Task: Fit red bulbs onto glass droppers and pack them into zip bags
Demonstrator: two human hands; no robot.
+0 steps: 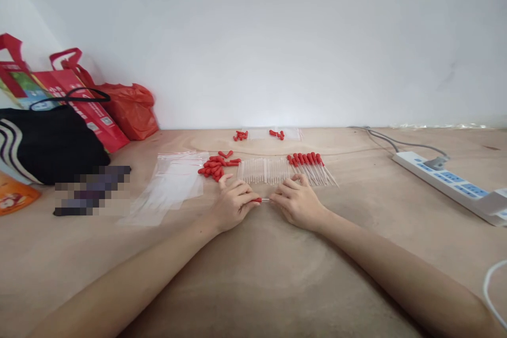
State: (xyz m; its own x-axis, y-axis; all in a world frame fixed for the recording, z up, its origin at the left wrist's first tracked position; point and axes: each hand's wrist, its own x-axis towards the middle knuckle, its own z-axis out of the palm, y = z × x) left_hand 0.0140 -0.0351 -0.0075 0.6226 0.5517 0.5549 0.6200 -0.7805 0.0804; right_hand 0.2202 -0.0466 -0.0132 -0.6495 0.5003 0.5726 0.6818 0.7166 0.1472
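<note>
From my feed I see the left hand pinching a red bulb and the right hand pinching a slim clear tube. Both lie in the gap between the hands, end to end, long axis running hand to hand. Loose red bulbs sit just beyond the left; bulb-tipped tubes beyond the right.

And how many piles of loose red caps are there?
3: the big pile beside the clear tubes, plus a left pile and a right pile near the wall.

Free tabletop nearside — tubes beyond
</note>
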